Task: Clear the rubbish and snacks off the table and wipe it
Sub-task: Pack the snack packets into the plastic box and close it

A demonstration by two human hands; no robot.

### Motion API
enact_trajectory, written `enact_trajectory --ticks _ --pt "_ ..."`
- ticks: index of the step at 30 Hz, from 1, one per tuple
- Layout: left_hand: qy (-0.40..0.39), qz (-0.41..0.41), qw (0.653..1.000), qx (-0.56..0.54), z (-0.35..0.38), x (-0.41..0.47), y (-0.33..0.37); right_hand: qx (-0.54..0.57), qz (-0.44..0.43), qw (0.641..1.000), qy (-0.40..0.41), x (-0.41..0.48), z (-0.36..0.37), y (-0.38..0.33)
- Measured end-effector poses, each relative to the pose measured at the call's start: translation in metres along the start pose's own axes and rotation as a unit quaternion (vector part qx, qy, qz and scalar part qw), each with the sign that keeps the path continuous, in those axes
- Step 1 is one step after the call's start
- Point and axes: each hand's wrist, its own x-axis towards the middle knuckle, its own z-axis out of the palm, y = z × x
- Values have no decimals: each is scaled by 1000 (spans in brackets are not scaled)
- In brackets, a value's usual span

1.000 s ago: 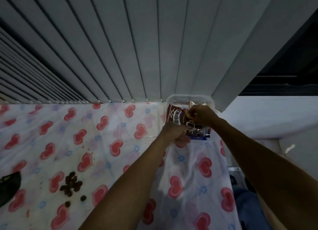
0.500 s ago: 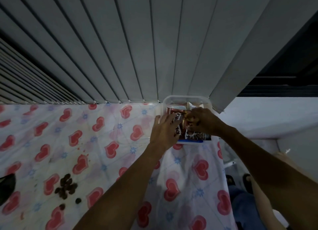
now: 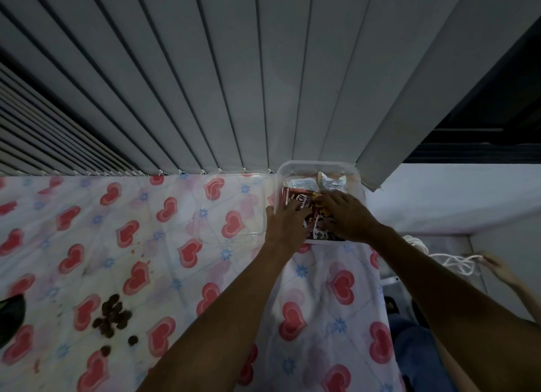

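Note:
A clear plastic container (image 3: 317,166) stands at the table's far right corner, against the blinds. Inside lie snack packets; a red-brown packet (image 3: 295,199) is on top and white packets (image 3: 304,183) sit behind it. My left hand (image 3: 285,226) rests flat on the container's near left edge and the red packet, fingers spread. My right hand (image 3: 345,217) presses down on the packets, fingers curled over them. A clear lid (image 3: 231,207) lies flat to the left of the container. Dark snack crumbs (image 3: 111,318) are scattered at the near left of the heart-print tablecloth (image 3: 164,262).
Grey vertical blinds (image 3: 234,84) hang along the far edge. A dark object (image 3: 10,318) pokes in at the left border. Beyond the table's right edge another person's hand (image 3: 497,268) holds a white cord (image 3: 450,261).
The red packet went from held above the container down into it. My left hand let go and now lies flat on it. Another person's hand with a cord came into view at right.

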Motion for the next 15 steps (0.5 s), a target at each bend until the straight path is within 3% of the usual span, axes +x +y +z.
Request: enact_trajectory --ticks 11,15 --pt "-2 2 1000 -16 -2 -2 -2 -1 35 999 -21 2 -9 -9" --pt "143 -52 988 -21 -19 -12 -18 82 82 985 125 8 -27 -46"
